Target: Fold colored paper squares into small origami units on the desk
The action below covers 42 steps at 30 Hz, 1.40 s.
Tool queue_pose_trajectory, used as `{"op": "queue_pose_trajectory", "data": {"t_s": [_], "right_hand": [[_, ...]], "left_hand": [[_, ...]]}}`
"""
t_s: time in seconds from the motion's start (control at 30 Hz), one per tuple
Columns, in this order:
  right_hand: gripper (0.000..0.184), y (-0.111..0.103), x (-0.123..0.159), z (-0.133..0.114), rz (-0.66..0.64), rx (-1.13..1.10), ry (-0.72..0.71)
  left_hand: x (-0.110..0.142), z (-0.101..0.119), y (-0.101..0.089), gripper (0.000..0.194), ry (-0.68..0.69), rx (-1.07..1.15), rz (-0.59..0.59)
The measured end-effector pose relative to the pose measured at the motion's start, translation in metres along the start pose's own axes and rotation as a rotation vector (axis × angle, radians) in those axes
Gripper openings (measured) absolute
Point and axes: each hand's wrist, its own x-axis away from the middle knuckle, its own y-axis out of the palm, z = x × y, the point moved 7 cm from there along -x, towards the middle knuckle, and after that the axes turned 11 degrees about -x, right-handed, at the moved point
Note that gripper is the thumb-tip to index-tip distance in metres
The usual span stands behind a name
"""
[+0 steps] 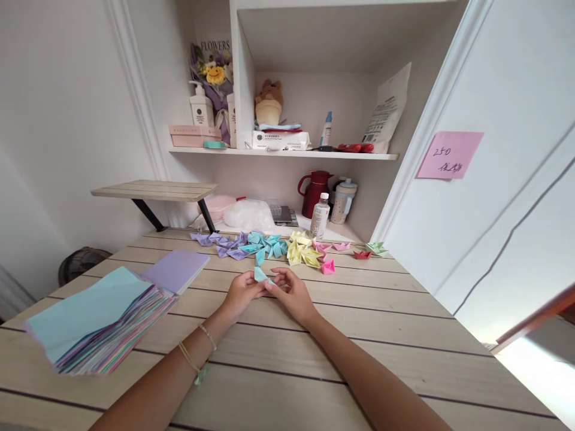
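Head camera: A person bends to close paperwork at a pale wooden slatted table [359, 371]; clock positions are read around the hands, with 12 at the table's far edge.
Pale blue folded paper piece [260, 275]: At the clock's centre, held up between the two hands, its white-edged lower fold partly hidden by fingers.
Left hand [242, 293]: Closed to a narrow pinch on the piece's near end, its wrist ringed by bracelets [197, 356].
Right hand [291, 293]: Fingers curled, thumb forward, pinching the same piece from 3 o'clock.
Step in hand: Apparently shaping or creasing this one piece; which fold cannot be told.
Next move: Judged to call for one hand steadying the paper while the other's fingertips press or open an edge, lightly, since thin paper could crumple or tear.
Folded paper shapes: Lavender [231, 246] at 10 o'clock, turquoise [269, 244] at 12, yellow [303, 251] at 1, with bright pink [328, 267], dark red [362, 255] and light green [376, 248] towards 2.
Paper supply: A thick fanned stack of multicoloured sheets [90, 317] lies at 8 o'clock, a square purple paper pad [175, 269] at 9.
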Motion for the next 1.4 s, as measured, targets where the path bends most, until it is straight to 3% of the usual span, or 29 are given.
{"op": "queue_pose_trajectory", "data": {"t_s": [0.07, 0.23, 0.3, 0.4, 0.57, 0.8, 1.07, 1.27, 1.4], "right_hand": [[0.05, 0.0, 0.0, 0.003, 0.021, -0.014, 0.033], [0.047, -0.006, -0.001, 0.006, 0.06, 0.044, 0.068], [0.046, -0.004, -0.001, 0.009, 0.01, 0.001, 0.103], [0.037, 0.004, 0.0, 0.017, -0.125, -0.088, 0.172], [0.027, 0.004, 0.0, 0.016, -0.114, -0.016, 0.128], [0.013, 0.006, 0.001, 0.006, -0.116, 0.173, 0.032], [0.031, -0.002, -0.003, 0.021, -0.007, -0.087, 0.126], [0.037, -0.003, 0.0, 0.01, 0.009, 0.027, 0.04], [0.032, 0.004, 0.004, 0.002, -0.052, 0.094, -0.028]], "left_hand": [[0.001, -0.001, 0.0, 0.028, -0.005, 0.019, 0.011], [0.004, 0.003, 0.006, 0.025, 0.017, 0.065, -0.046], [0.005, 0.005, 0.007, 0.026, 0.033, 0.048, -0.073], [0.003, 0.012, 0.003, 0.033, 0.116, -0.13, -0.066], [0.0, 0.019, -0.004, 0.022, 0.2, -0.413, -0.055], [0.0, 0.012, -0.007, 0.025, 0.066, -0.415, -0.023], [-0.004, 0.003, -0.015, 0.036, -0.001, -0.228, 0.019], [-0.006, 0.001, -0.021, 0.034, 0.002, -0.137, 0.098], [-0.006, 0.001, -0.025, 0.026, 0.014, -0.072, 0.141]]}}
